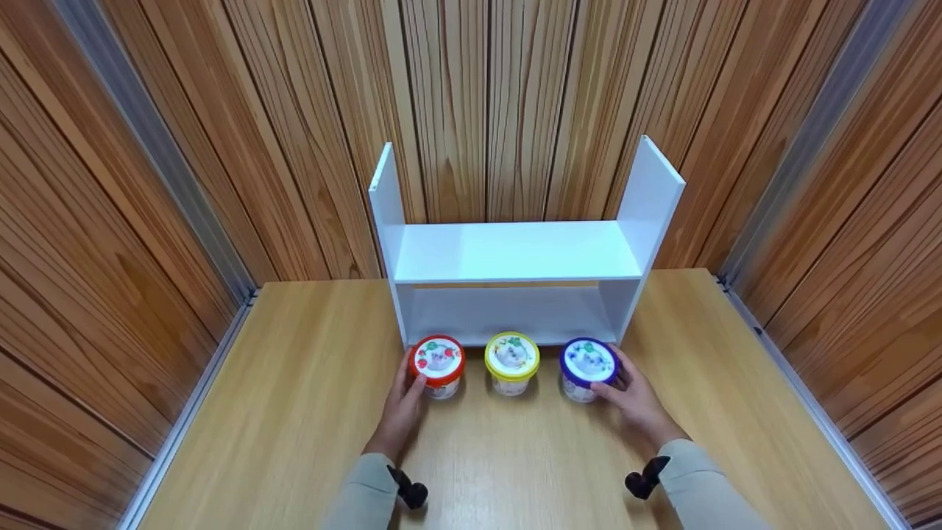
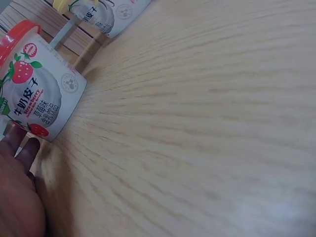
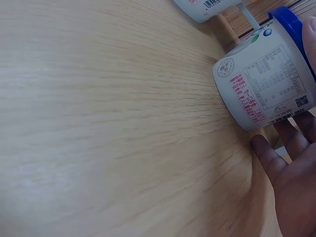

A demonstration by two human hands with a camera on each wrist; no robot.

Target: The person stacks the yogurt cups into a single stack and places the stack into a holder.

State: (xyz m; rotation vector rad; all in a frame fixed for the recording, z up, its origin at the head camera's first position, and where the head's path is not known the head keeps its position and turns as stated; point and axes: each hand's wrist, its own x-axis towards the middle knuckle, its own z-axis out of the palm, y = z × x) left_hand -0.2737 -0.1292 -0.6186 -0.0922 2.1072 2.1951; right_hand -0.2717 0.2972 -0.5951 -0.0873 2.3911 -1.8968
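Three small white cups stand in a row on the wooden table point(image 1: 309, 427), just in front of a white shelf unit point(image 1: 515, 254). My left hand point(image 1: 411, 377) wraps the left side of the red-lidded cup point(image 1: 438, 363), which has a strawberry label point(image 2: 42, 94); its fingers point(image 2: 22, 145) lie at the cup's base. My right hand point(image 1: 617, 379) curls round the right side of the blue-lidded cup point(image 1: 588, 366), its thumb point(image 3: 262, 148) near the base of the cup point(image 3: 266, 79) and a fingertip at the lid. Between them the yellow-lidded cup point(image 1: 512, 359) stands untouched.
The shelf unit has an upper board and a lower bay, both bare, and stands against a wood-panelled wall point(image 1: 471, 96). Panelled walls also close in the left and right sides. Bare tabletop stretches to either side of the cups and toward me.
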